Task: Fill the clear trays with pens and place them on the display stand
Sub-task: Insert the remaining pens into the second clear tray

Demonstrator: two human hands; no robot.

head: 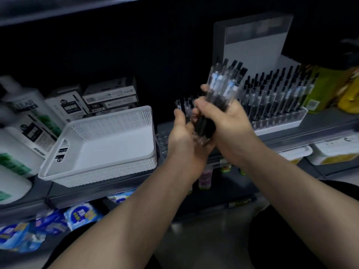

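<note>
the white basket (101,173) on the shelf (320,123) is the landmark here. just right of the basket and raised above the shelf, the right hand (229,121) has its grip wrapped tightly round the middle of a bundle of pens (223,84), caps upward and tilted a little to the right. the left hand (182,140) sits under the bundle's lower ends, palm up and thumb standing free. it looks placed there to level the tips and stop any pen slipping out. whether its fingers curl round the pens is hidden behind the bundle, so i cannot tell how far that grip is closed.

between the basket and the hands lies a nearly empty clear tray (162,141), its bare sockets showing. a few standing pens (184,105) appear behind the left thumb, probably in that tray, so it is likely the one being filled. holding many pens at once saves reaching back for each one.

further right of the basket, beyond the hands, a full clear tray (281,125) stands on the shelf with its pens upright in rows.

counts: two hands, one bundle, two clear trays, and what looks like one basket, though its ribbed side may be a stack. about six caps show at the top of the bundle, but blur prevents an exact count. the full tray's pens are too many and too blurred to count.
</note>
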